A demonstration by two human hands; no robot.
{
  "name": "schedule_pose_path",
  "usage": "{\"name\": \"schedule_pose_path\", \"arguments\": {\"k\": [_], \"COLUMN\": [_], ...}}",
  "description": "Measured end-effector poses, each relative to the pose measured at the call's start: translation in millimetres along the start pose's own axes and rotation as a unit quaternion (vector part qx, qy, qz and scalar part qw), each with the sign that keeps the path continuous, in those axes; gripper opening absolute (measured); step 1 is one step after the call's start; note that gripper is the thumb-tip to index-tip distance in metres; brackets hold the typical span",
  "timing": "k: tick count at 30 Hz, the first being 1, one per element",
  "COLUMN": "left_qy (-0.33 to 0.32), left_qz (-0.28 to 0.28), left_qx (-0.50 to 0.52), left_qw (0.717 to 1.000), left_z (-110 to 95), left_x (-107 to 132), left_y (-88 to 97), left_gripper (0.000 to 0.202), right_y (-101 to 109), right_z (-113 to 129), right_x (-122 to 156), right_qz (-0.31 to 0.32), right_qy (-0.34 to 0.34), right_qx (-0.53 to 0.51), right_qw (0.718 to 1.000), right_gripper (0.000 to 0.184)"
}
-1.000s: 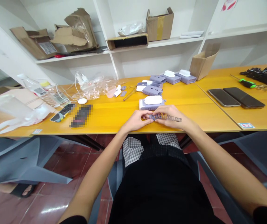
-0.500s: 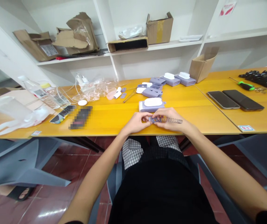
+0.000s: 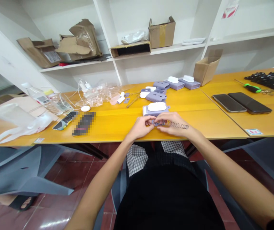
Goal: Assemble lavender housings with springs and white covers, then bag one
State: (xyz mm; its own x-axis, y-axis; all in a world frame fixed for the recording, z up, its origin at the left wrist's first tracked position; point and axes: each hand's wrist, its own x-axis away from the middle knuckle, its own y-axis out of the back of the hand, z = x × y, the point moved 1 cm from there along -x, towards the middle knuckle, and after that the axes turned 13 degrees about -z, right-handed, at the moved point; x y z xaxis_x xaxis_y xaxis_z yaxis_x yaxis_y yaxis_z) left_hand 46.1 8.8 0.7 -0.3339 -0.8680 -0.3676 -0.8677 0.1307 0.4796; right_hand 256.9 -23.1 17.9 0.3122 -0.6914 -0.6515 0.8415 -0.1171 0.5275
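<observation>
A long metal coil spring sticks out to the right from under my right hand, whose fingers are closed on it. My left hand pinches a small purple-grey part at the spring's left end. The fingers hide how part and spring join. Just beyond my hands lies a purple housing with a white oval top. Farther back are a perforated purple shell, two more loose springs and several small purple and white pieces.
Finished-looking purple units stand at the back by a cardboard box. Two phones and a green-handled screwdriver lie right. Plastic wrap, cables, bottles, a plastic cup and another phone occupy the left.
The view has shifted slightly. My hands stay together over the same spot at the table's front edge, still holding the spring and the small part.
</observation>
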Motion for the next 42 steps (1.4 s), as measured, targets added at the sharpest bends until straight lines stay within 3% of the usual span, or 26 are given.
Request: {"name": "schedule_pose_path", "arguments": {"k": [8, 16, 28, 42], "left_qy": [-0.003, -0.009, 0.020, 0.028], "left_qz": [0.008, 0.020, 0.031, 0.016], "left_qx": [0.003, -0.007, 0.036, 0.029], "left_qw": [1.000, 1.000, 0.999, 0.999], "left_z": [-1, -3, -3, 0], "left_x": [1, 1, 1, 1], "left_y": [1.6, 2.2, 3.6, 1.3], "left_gripper": [0.032, 0.028, 0.032, 0.032], "right_y": [-1, -7, -6, -4], "right_z": [-29, -5, -21, -16], "right_x": [4, 2, 6, 0], "right_qz": [0.005, 0.013, -0.005, 0.016], "right_qy": [0.069, 0.044, 0.057, 0.060], "right_qx": [0.083, 0.153, 0.056, 0.059], "right_qw": [0.994, 0.987, 0.997, 0.996], "right_gripper": [0.029, 0.031, 0.034, 0.029]}}
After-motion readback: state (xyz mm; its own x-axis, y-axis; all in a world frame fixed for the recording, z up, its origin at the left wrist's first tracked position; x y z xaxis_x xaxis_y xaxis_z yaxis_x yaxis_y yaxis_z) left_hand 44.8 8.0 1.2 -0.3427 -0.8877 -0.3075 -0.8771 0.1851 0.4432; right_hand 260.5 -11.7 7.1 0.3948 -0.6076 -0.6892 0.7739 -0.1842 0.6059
